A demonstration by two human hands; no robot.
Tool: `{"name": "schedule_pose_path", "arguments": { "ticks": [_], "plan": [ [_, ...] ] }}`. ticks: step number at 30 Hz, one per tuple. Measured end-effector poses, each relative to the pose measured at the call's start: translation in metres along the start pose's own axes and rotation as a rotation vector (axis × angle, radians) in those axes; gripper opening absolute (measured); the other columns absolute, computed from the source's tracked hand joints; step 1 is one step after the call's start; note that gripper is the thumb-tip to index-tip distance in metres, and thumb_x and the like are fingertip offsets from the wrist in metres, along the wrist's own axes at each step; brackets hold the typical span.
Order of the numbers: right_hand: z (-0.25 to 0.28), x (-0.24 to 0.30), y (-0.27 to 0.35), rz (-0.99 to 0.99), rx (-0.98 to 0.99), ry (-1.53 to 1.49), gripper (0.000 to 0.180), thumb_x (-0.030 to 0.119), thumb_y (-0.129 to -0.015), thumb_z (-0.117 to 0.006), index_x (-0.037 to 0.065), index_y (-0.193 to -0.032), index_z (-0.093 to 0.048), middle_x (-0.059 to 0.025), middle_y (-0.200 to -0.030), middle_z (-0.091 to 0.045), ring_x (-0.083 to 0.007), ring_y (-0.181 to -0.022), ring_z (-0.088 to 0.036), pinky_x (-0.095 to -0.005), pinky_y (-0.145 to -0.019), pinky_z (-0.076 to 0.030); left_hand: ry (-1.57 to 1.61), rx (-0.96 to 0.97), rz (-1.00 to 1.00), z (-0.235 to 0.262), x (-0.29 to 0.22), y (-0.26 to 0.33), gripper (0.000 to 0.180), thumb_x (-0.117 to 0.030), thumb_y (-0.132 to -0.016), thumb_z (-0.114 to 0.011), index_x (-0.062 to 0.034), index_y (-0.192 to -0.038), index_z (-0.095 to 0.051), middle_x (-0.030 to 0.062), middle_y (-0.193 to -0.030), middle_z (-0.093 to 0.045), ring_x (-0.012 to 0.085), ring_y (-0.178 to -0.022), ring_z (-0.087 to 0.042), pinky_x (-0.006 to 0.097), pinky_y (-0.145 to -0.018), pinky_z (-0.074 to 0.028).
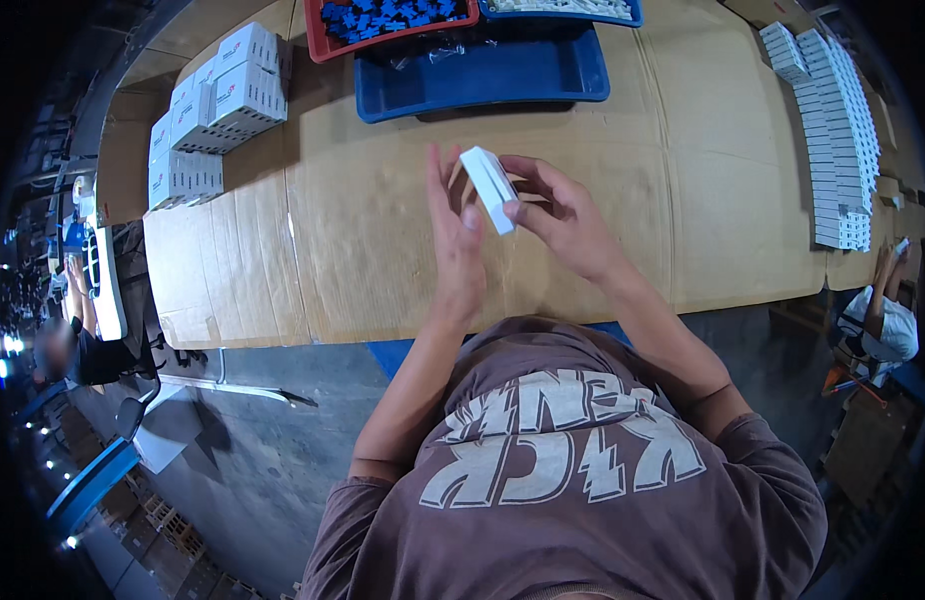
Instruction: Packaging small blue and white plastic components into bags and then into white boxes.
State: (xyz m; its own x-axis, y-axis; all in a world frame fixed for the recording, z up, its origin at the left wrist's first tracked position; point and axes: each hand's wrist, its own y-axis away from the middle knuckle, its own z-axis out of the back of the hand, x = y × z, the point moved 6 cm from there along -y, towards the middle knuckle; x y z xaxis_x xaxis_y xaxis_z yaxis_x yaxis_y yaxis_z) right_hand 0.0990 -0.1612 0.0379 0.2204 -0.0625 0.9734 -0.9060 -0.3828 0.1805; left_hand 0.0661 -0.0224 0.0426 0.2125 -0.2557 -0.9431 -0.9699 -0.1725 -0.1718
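Glare pales the cardboard (223, 275) at left, while dark fisheye edges bend.

A: Where can a hand be passed?
B: Over bare cardboard (363, 250), left or right of the white box (490, 190) gripped above it.
A: Blocked where?
B: Centre is occupied by the left hand (458, 230) and right hand (568, 215). Far side is closed off by the blue tray (523, 82) and red bin (328, 48), left end by stacked white cartons (245, 92), right end by rows of white packs (833, 130).

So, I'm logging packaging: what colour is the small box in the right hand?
The small box is white, best seen in the head view.
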Motion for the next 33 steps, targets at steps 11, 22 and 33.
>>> {"name": "schedule_pose_path", "arguments": {
  "ticks": [11, 22, 33],
  "plan": [
    [-0.036, 0.02, 0.02, 0.318, -0.116, 0.417, 0.056, 0.02, -0.095, -0.071, 0.0, -0.145, -0.056, -0.0244, -0.154, -0.049, -0.0382, -0.137, -0.055, -0.0413, -0.113, -0.045, 0.246, -0.136, 0.34, -0.006, 0.02, 0.007, 0.077, -0.065, -0.108, -0.03, -0.0107, -0.163, -0.026, 0.0153, -0.149, -0.048, 0.0274, -0.141, -0.045, 0.043, -0.116, -0.039],
    [-0.042, 0.018, 0.033, 0.533, -0.114, 0.577, 0.056, 0.018, -0.1, -0.066, -0.001, -0.15, -0.051, -0.032, -0.152, -0.048, -0.0454, -0.132, -0.058, -0.0427, -0.101, -0.054, 0.175, -0.091, 0.111, -0.008, 0.009, 0.005, 0.081, -0.067, -0.107, -0.033, -0.004, -0.158, -0.03, 0.0155, -0.142, -0.052, 0.0263, -0.137, -0.047, 0.039, -0.117, -0.035],
    [-0.04, 0.01, 0.034, 0.515, -0.122, 0.582, 0.052, 0.016, -0.102, -0.06, -0.002, -0.15, -0.051, -0.0312, -0.149, -0.051, -0.0454, -0.128, -0.061, -0.043, -0.098, -0.056, 0.197, -0.13, 0.131, -0.006, 0.015, 0.012, 0.081, -0.068, -0.106, -0.032, -0.005, -0.157, -0.031, 0.0161, -0.141, -0.052, 0.0272, -0.138, -0.046, 0.04, -0.118, -0.033]
  ]
}}
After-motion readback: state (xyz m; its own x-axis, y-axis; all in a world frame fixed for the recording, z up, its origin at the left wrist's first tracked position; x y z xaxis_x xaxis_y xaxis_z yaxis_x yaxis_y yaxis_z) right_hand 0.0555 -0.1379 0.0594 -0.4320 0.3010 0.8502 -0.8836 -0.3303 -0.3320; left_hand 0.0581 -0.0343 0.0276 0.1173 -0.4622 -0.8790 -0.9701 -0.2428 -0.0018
